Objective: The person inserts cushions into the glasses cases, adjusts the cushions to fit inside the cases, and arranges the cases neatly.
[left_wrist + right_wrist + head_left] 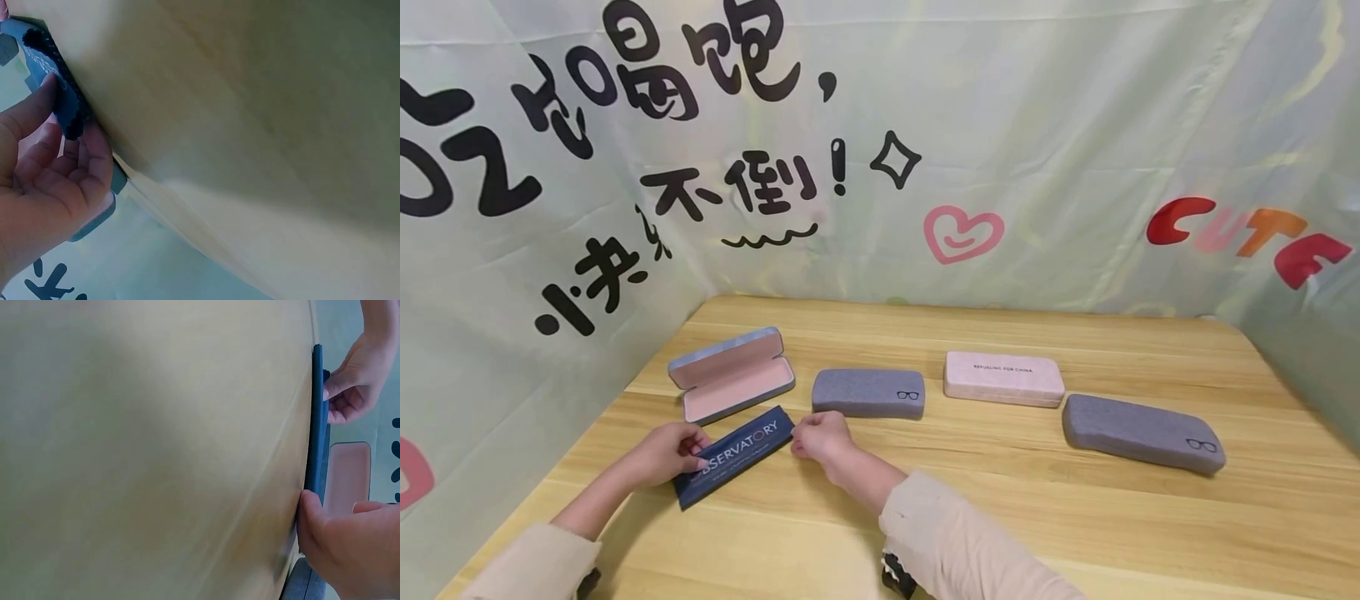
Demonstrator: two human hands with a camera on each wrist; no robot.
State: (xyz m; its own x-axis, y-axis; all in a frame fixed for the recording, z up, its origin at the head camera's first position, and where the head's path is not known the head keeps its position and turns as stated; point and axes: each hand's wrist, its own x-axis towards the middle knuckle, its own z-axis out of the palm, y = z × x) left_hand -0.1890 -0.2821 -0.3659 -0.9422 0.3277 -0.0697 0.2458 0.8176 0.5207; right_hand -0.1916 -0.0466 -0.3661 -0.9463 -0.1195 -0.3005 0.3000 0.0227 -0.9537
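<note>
A dark blue folded lens cloth [741, 454] lettered in white lies slanted at the front left of the table. My left hand [666, 454] pinches its left end, with the thumb on top. At the opposite end, my right hand [823, 437] holds the cloth's edge in its fingertips. The left wrist view catches the zigzag edge of the cloth [72, 106] beside the left thumb. Just behind the cloth stands an open blue-grey glasses case [730, 379] with a pink lining, its lid tipped back. In the right wrist view the cloth [317, 425] spans both hands.
Behind my right hand lies a closed grey-blue glasses case [865, 392]. Further right are a closed pink case [1003, 379] and another grey-blue case [1142, 433]. A printed cloth curtain [1037, 125] walls in the wooden table [970, 517] at the back and sides.
</note>
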